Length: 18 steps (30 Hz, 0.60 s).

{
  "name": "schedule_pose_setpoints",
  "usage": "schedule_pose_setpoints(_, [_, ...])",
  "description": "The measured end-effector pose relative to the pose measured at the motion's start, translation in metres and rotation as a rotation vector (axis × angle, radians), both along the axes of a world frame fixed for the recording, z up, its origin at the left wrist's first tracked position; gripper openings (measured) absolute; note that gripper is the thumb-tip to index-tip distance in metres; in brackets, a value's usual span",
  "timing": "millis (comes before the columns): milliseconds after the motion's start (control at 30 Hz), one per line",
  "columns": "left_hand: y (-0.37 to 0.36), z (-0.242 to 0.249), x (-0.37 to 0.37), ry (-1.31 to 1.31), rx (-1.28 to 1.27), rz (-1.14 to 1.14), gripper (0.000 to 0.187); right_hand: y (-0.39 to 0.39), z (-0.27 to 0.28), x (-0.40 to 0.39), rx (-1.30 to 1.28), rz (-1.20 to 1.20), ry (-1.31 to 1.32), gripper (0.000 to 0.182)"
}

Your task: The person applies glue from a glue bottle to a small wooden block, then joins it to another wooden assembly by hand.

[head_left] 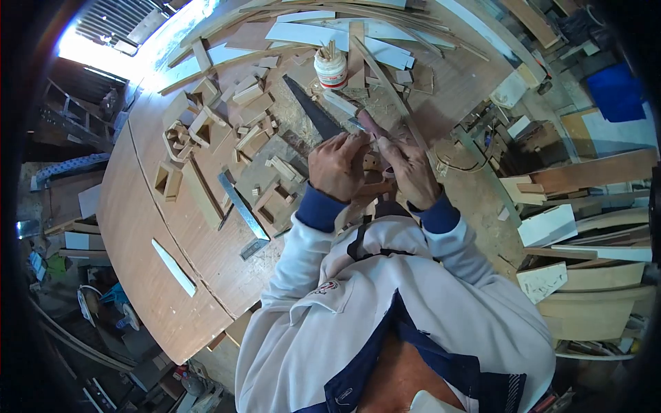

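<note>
Close together at the table's near edge are my two hands. My left hand [336, 167] has its fingers pinched, and what lies between them is too small to make out. My right hand [413, 171] is closed around a tool with a reddish-brown handle [370, 124] and a short metal part [357, 124] beside my left fingertips. Just beyond my left hand lies a dark saw blade [310, 107]. A white jar [331, 69] holding thin wooden sticks stands behind the hands. A metal try square [241, 206] lies left of my left sleeve.
Small wooden box pieces [206, 126] and offcuts [248, 91] cover the wooden table [138, 275] at left. A pale strip [173, 267] lies near its front left. Long boards [310, 33] line the back. Stacked planks [599, 296] stand at right.
</note>
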<state>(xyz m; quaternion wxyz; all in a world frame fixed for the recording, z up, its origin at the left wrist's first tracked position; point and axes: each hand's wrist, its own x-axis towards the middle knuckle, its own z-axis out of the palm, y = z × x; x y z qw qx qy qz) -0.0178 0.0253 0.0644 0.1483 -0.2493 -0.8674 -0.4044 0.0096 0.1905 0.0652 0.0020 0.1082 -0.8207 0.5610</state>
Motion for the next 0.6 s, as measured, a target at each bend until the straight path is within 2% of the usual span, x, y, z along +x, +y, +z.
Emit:
schedule_pose_setpoints(67, [0.000,-0.004,-0.011,0.051,-0.057,0.030,0.017,-0.010,-0.001,0.000,-0.146,-0.075,0.077,0.037])
schedule_pose_setpoints(100, [0.001,-0.007,-0.008,0.090,-0.080,-0.002,0.017,-0.006,0.000,-0.003,-0.143,-0.051,-0.082,0.038])
schedule_pose_setpoints(200, [0.003,-0.009,-0.005,0.112,-0.132,0.026,0.018,-0.011,0.002,-0.012,-0.057,-0.070,-0.041,0.038])
schedule_pose_setpoints(233, [0.000,-0.014,-0.011,0.119,-0.117,0.052,0.017,-0.018,0.007,-0.006,-0.202,-0.117,-0.153,0.037])
schedule_pose_setpoints(367, [-0.002,-0.011,-0.002,0.036,-0.183,0.092,0.017,-0.013,-0.010,-0.013,-0.106,-0.093,-0.225,0.037])
schedule_pose_setpoints(467, [-0.005,-0.019,-0.009,0.098,-0.112,0.106,0.017,-0.020,-0.015,-0.017,-0.163,-0.071,-0.098,0.036])
schedule_pose_setpoints(533, [-0.004,-0.021,-0.010,0.090,-0.078,0.089,0.016,-0.020,-0.018,-0.024,-0.117,-0.133,-0.260,0.035])
schedule_pose_setpoints(567, [-0.003,-0.022,-0.011,0.077,-0.041,0.075,0.015,-0.017,-0.017,-0.023,-0.117,-0.130,-0.259,0.035])
schedule_pose_setpoints(600, [-0.004,-0.023,-0.016,0.086,-0.044,0.082,0.015,-0.011,-0.014,-0.023,-0.034,-0.054,-0.107,0.036])
